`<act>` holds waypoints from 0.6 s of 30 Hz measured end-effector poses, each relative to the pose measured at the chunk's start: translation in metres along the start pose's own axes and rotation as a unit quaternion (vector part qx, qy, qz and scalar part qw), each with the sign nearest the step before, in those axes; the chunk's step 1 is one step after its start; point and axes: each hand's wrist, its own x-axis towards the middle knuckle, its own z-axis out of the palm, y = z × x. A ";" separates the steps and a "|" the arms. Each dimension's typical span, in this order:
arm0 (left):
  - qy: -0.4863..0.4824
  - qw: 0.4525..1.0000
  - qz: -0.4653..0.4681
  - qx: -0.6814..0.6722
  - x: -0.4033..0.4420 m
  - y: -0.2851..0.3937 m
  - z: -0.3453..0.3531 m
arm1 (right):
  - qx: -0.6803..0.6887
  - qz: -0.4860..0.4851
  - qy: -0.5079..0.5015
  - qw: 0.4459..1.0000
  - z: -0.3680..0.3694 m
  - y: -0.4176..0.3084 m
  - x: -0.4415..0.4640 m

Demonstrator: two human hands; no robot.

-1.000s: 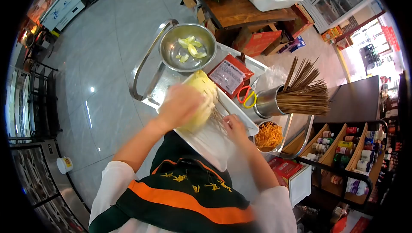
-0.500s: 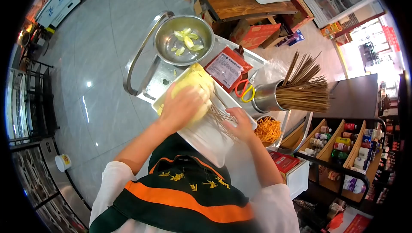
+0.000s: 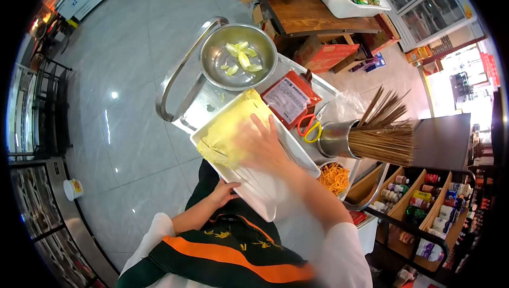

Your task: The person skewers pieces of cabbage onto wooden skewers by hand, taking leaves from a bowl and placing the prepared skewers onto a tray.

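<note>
A white tray [image 3: 270, 203] rests at a slant on the metal cart in front of me. Pale yellow food in thin sheets [image 3: 225, 129] fills its far left part, with thin skewers [image 3: 260, 175] reaching toward the near side. My left hand [image 3: 224, 192] grips the tray's near left edge. Over the yellow food lies my right hand [image 3: 260, 147], fingers apart and partly smeared by motion; nothing shows in its grasp. Beyond the tray, a steel bowl [image 3: 208, 68] holds several yellow-green leaf pieces [image 3: 244, 60].
On the cart [image 3: 192, 109] are a red packet [image 3: 290, 97], scissors [image 3: 309, 128], a metal container [image 3: 334, 138] of skewers [image 3: 382, 139] and a bowl of orange shreds [image 3: 334, 178]. A wooden table [image 3: 297, 15] stands beyond, and a bottle rack [image 3: 424, 203] at right.
My left hand has moved from the yellow food down to the tray's near left edge. My right hand has moved from the skewers left onto the food, which now lies flatter.
</note>
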 end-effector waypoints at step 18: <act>0.103 0.985 0.120 -0.071 0.021 -0.034 -0.024 | -0.026 0.009 -0.047 0.999 0.048 -0.008 0.011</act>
